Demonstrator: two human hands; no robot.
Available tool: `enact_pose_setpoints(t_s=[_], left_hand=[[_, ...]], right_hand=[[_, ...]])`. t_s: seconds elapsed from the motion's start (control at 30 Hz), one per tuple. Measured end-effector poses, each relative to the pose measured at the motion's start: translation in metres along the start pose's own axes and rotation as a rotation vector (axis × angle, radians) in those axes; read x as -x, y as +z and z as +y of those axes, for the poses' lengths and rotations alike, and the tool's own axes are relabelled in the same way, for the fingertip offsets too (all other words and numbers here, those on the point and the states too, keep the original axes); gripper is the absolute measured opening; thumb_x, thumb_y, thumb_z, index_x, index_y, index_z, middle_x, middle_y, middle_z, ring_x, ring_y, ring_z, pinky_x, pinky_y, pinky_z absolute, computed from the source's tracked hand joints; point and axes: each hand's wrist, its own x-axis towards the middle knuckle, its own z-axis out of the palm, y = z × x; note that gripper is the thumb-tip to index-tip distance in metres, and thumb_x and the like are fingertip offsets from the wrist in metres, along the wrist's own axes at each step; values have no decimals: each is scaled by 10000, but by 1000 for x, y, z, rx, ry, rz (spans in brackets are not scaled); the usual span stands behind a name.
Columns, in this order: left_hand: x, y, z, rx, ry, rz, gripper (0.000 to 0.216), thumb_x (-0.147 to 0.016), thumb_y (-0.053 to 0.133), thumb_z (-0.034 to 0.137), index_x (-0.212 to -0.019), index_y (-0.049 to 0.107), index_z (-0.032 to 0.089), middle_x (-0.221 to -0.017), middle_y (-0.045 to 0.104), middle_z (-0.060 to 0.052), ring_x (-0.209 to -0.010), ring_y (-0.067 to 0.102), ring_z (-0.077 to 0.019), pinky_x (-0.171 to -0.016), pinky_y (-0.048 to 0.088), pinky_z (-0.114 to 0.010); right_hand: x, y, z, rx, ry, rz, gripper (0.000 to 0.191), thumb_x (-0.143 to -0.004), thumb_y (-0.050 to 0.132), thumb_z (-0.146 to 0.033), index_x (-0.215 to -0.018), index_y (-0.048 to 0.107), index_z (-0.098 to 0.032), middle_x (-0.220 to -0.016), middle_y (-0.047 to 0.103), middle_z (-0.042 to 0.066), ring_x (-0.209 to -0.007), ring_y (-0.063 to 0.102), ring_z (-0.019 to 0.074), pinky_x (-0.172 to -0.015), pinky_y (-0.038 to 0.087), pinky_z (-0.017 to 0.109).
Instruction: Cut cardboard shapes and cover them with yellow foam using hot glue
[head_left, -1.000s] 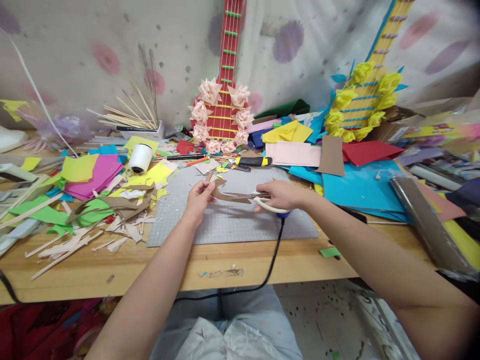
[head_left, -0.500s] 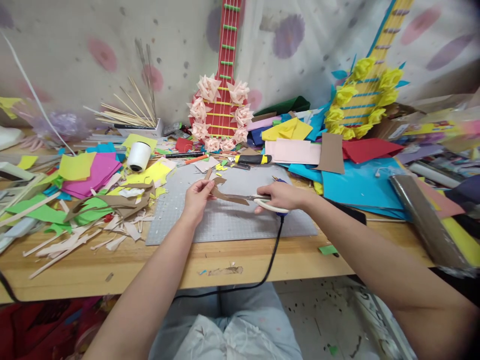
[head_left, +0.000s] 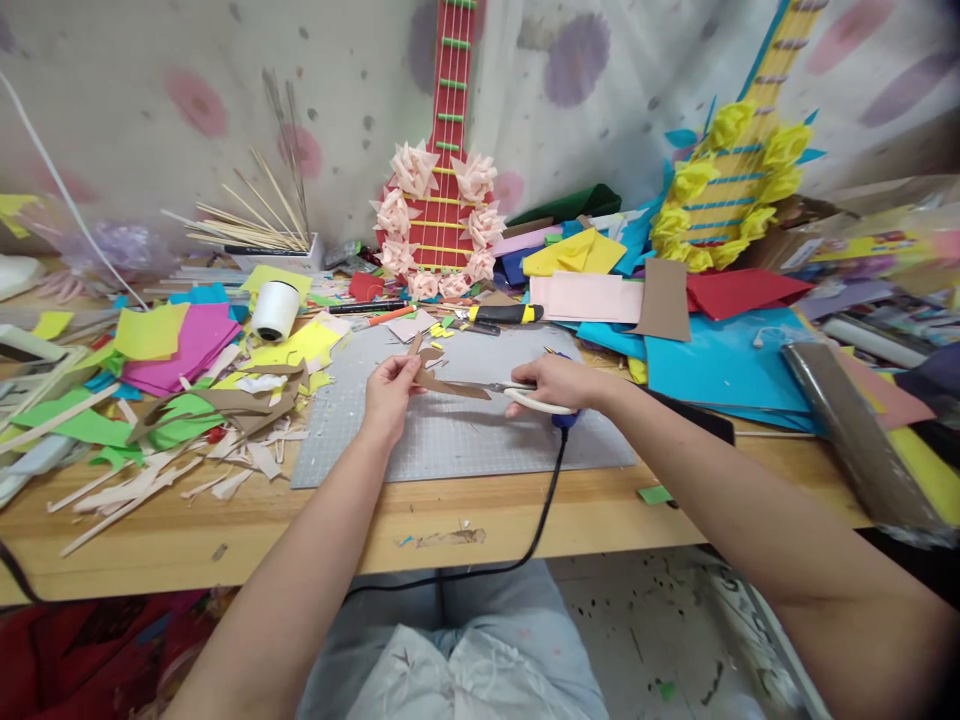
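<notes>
Over the grey cutting mat, my left hand pinches a thin brown piece of foam or card. White-handled scissors are in my right hand, its fingers wrapped through the loops. Their blades point left and reach the brown piece; whether they are closed on it is too small to tell. Beside my right hand, partly hidden under it, lies a blue-handled tool with a black cord that runs off the table's front edge.
Colourful scraps crowd the left of the wooden table. Behind the mat lie a yellow-black cutter and a white roll. A red flower-trimmed guitar and a yellow one lean at the back. Blue sheets lie right.
The scissor blades have shifted along the brown piece and now appear slightly apart. The brown piece has turned a little in my left hand. Both hands stay in nearly the same place.
</notes>
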Motion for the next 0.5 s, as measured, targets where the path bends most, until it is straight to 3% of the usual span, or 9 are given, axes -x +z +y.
enact_pose_setpoints(t_s=[0.17, 0.5], left_hand=[[-2, 0, -1, -10, 31, -2, 342, -518, 760, 415, -661, 607, 145, -620, 581, 16, -542, 509, -83, -443, 430, -187], [-2, 0, 0, -57, 80, 50, 234, -585, 722, 348, -660, 613, 155, -625, 594, 11, -544, 511, -89, -445, 399, -187]], right_hand=[[0, -3, -1, 31, -4, -29, 499, -657, 498, -693, -631, 477, -195, -598, 500, -14, -567, 412, 117, -523, 239, 243], [-17, 6, -22, 10, -31, -123, 632, -674, 392, -772, -910, 531, -203, -869, 619, 89, -729, 536, 198, -570, 306, 246]])
